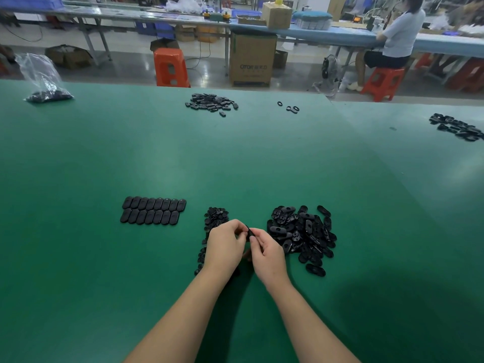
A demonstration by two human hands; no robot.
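Note:
My left hand (225, 244) and my right hand (267, 254) meet over the green table (235, 158) and pinch one small black oval plastic part (250, 233) between their fingertips. A loose heap of black oval shells (303, 234) lies just right of my right hand. A strip of smaller black pieces (213, 218) runs behind and under my left hand, partly hidden by it. To the left, two neat rows of black oval parts (153, 210) lie side by side.
Far across the table lie another black pile (210, 102), a few loose rings (289, 108), a pile at the right edge (457, 127) and a clear bag of parts (43, 82). Beyond stand orange stools (171, 68), a cardboard box (252, 58) and a seated person (395, 38).

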